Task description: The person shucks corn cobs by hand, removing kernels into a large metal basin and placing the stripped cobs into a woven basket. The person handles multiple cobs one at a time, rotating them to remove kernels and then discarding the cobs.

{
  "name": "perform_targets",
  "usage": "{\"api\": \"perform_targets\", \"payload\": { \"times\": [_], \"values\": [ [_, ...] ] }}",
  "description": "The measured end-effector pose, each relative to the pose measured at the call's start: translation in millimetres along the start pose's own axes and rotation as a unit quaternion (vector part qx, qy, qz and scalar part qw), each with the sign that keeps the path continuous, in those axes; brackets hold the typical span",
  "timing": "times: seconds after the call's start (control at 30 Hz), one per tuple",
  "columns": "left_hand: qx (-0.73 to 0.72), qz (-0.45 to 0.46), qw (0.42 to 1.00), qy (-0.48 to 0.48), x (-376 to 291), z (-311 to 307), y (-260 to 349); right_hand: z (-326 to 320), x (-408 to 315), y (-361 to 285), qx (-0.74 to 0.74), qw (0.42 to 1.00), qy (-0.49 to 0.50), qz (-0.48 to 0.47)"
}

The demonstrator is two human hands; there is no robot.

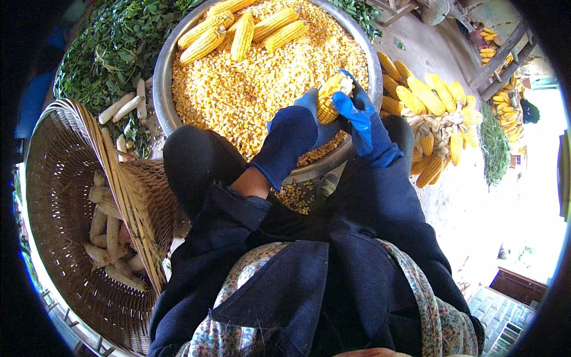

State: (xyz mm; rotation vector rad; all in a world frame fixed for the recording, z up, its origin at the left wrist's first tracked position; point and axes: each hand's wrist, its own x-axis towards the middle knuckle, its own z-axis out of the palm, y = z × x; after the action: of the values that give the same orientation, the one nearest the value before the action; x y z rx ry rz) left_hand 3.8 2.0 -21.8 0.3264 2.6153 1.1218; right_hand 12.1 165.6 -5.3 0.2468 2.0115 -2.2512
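Both hands wear blue coated knit work gloves and hold one partly shelled corn cob over the right side of a wide metal basin. My left hand is around the cob's lower left side. My right hand grips it from the right, near its upper end, where bare whitish cob shows. Loose corn kernels fill the basin. Several unshelled yellow ears lie on the kernels at the far side. The basin's near rim is between my knees.
At left stand a woven basket with bare cobs inside and a heap of green leafy plants. More bare cobs lie beside the heap. Bundled corn ears are at right, near a wooden frame.
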Motion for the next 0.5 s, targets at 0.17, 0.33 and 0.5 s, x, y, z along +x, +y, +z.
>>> {"api": "perform_targets", "payload": {
  "times": [0.17,0.33,0.5],
  "values": [
    [0.159,-0.006,0.987,0.016,-6.9,2.7,21.5,23.8,4.9,5.8,0.053,0.993,0.099,-0.02],
    [0.124,-0.019,0.992,-0.01,-9.4,-1.7,10.4,26.7,4.9,-2.8,0.004,0.998,0.064,0.015],
    [0.067,-0.025,0.996,-0.056,1.8,0.9,13.1,-4.3,-0.3,2.9,-0.016,0.999,0.027,-0.037]
  ]
}}
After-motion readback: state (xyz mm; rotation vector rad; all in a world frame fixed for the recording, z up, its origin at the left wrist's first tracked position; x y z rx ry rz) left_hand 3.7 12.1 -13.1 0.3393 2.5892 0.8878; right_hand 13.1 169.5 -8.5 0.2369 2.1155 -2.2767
